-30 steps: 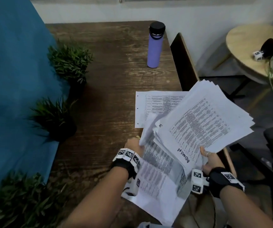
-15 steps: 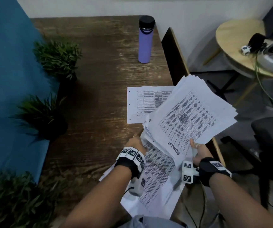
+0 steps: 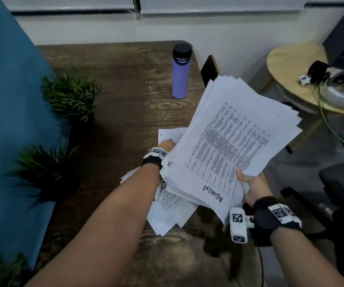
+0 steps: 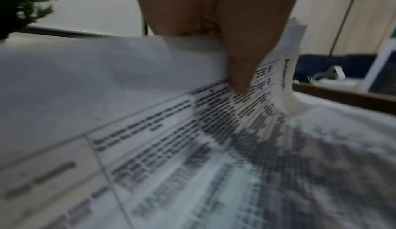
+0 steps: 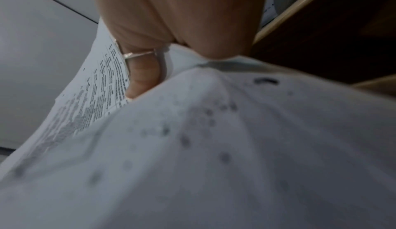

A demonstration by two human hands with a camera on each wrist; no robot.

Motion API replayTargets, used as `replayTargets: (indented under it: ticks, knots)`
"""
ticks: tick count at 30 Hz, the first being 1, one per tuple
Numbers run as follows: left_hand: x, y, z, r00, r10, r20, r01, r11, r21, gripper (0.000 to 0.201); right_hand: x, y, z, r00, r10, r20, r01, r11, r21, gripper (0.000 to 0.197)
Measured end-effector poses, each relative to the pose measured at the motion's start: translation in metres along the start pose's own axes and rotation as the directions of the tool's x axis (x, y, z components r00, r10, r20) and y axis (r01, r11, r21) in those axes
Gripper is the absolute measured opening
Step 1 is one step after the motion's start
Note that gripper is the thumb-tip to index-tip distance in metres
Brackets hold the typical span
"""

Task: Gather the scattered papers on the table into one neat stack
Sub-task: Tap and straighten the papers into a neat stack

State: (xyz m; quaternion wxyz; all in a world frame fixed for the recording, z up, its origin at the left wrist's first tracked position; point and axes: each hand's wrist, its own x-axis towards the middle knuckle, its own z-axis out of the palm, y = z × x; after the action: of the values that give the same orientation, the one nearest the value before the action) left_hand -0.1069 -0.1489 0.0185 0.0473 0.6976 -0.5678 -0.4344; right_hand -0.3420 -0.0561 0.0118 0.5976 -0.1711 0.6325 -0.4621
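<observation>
A thick, fanned bundle of printed papers (image 3: 235,141) is held tilted above the table's right edge. My right hand (image 3: 249,183) grips its near corner, thumb on top; in the right wrist view the ringed thumb (image 5: 141,73) presses on the printed sheet (image 5: 235,148). My left hand (image 3: 167,145) holds the bundle's left edge; the left wrist view shows its thumb (image 4: 242,73) pinching sheets (image 4: 150,131). More loose sheets (image 3: 167,212) hang below my left forearm. Another sheet (image 3: 170,134) lies on the table, mostly hidden by the bundle.
A purple bottle (image 3: 180,73) with a black cap stands on the wooden table (image 3: 125,90) at the back. Two potted plants (image 3: 71,96) sit along the left by a teal panel (image 3: 7,121). A round side table (image 3: 303,88) with gear stands at right.
The bundle has been lifted higher and toward me. My left hand has moved up from the sheets on the table to the bundle's left edge.
</observation>
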Motion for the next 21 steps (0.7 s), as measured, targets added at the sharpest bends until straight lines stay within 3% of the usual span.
replayTargets:
  ticks: [6, 10, 12, 16, 18, 21]
  knots:
    - [-0.010, -0.035, 0.020, 0.996, -0.044, 0.075, 0.023, 0.965, 0.260, 0.042, 0.020, 0.015, -0.002, 0.996, 0.010, 0.085, -0.002, 0.996, -0.093, 0.034]
    - [-0.026, -0.066, 0.025, 0.998, 0.051, 0.025, -0.056, 0.794, 0.606, 0.032, 0.033, 0.028, -0.013, 0.998, 0.056, -0.019, -0.059, 0.973, -0.222, 0.036]
    - [-0.040, -0.089, 0.026, 1.000, 0.024, 0.003, -0.019, 0.720, 0.694, 0.028, 0.035, 0.030, -0.018, 0.999, 0.040, -0.033, -0.048, 0.952, -0.301, 0.038]
    - [-0.052, -0.107, 0.007, 0.997, -0.080, -0.015, 0.076, 0.846, 0.528, 0.038, 0.033, 0.026, -0.023, 0.999, -0.016, -0.051, -0.008, 0.897, -0.441, 0.031]
    - [-0.043, -0.106, -0.010, 0.986, -0.165, -0.012, 0.156, 0.903, 0.400, 0.050, 0.030, 0.023, -0.025, 0.996, -0.055, -0.064, 0.015, 0.863, -0.506, 0.040]
    - [-0.020, -0.099, -0.034, 0.973, -0.226, -0.047, 0.231, 0.947, 0.223, 0.053, 0.033, 0.019, -0.029, 0.995, -0.066, -0.079, 0.019, 0.876, -0.481, 0.041]
